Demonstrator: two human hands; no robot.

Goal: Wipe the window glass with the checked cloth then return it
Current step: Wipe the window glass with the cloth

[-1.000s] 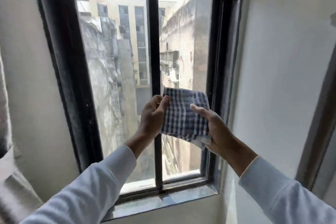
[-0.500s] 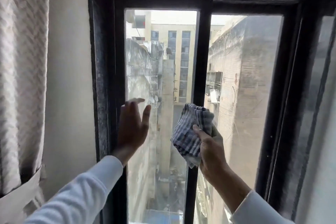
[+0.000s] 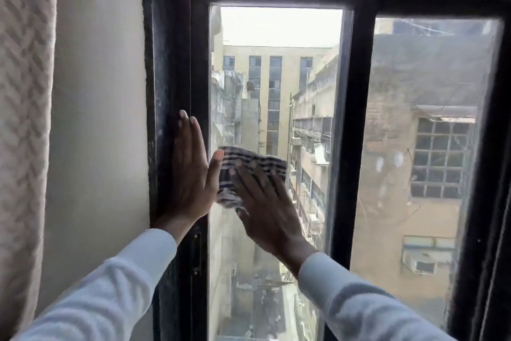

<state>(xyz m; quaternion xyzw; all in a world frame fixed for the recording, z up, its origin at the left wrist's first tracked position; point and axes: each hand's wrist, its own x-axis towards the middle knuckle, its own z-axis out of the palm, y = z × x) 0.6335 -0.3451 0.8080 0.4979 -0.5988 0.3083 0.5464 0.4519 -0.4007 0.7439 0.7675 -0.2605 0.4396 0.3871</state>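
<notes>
A blue-and-white checked cloth (image 3: 253, 162) is bunched flat against the left pane of window glass (image 3: 279, 86). My right hand (image 3: 262, 208) lies spread over the cloth and presses it to the pane; the hand is blurred. My left hand (image 3: 188, 177) rests flat with fingers straight up on the black window frame (image 3: 171, 78) at the pane's left edge, holding nothing. Its thumb touches the cloth's left end. Both arms wear white sleeves.
A black centre bar (image 3: 351, 125) splits the window; the right pane (image 3: 431, 130) looks dusty and smeared. A pale textured curtain (image 3: 22, 119) hangs at the far left beside a cream wall strip (image 3: 99, 108). Buildings and an alley show through the glass.
My right hand has carried the cloth left from the centre bar onto the left pane and flattened over it. My left hand has shifted from the glass onto the frame. The view has moved closer.
</notes>
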